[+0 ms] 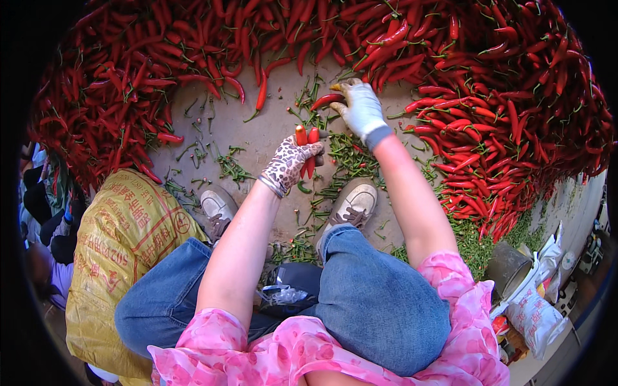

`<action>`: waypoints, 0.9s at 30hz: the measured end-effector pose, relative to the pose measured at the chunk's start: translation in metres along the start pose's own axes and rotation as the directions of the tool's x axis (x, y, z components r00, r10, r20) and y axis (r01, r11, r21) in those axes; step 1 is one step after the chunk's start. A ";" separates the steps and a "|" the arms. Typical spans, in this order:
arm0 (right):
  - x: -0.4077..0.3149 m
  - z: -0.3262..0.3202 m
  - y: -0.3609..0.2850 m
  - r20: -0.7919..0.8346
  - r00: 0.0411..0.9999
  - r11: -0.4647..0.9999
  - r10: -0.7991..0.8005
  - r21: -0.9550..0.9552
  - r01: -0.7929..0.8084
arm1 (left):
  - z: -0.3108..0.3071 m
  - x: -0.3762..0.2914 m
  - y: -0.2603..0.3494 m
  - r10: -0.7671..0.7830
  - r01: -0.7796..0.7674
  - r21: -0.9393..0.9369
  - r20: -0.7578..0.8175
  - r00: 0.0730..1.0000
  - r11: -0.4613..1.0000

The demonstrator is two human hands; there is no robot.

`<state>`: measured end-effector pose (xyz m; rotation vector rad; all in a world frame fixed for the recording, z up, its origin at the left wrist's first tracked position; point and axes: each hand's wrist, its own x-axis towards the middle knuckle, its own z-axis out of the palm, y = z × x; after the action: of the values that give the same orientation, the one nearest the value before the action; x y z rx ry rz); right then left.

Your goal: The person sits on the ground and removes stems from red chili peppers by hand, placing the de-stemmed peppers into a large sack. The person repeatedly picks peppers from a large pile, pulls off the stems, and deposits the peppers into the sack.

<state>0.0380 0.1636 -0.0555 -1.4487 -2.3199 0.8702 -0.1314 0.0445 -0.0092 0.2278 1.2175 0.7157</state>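
Observation:
My left hand (288,161), in a leopard-print glove, grips a small bunch of red chili peppers (307,136). Their upper ends stick out above the fingers without stems, and one shows a pale tip. Up and to the right, my right hand (359,107) wears a white work glove with stained fingertips. A single curved red chili pepper (326,101) sits between its thumb and fingers. Beneath both hands, green pepper stems (348,157) litter the floor. One loose pepper with its stem (261,91) lies on the floor to the upper left of my right hand.
A heap of red chili peppers (483,96) curves around the far side and both flanks. At my left stands a full yellow woven sack (120,260) bearing writing. A dark bucket (508,270) and a white printed bag (533,313) are at right. Another person (60,275) is at far left.

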 end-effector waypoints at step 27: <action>0.004 -0.082 0.043 0.086 0.995 0.884 -0.056 -0.458 0.090 | 0.017 0.013 0.021 0.190 -0.192 0.008 -0.193 0.963 0.981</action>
<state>0.1094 0.2092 -0.0186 -1.5016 -2.7467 0.3578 -0.1220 0.0719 -0.0029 0.2744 1.3885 0.9289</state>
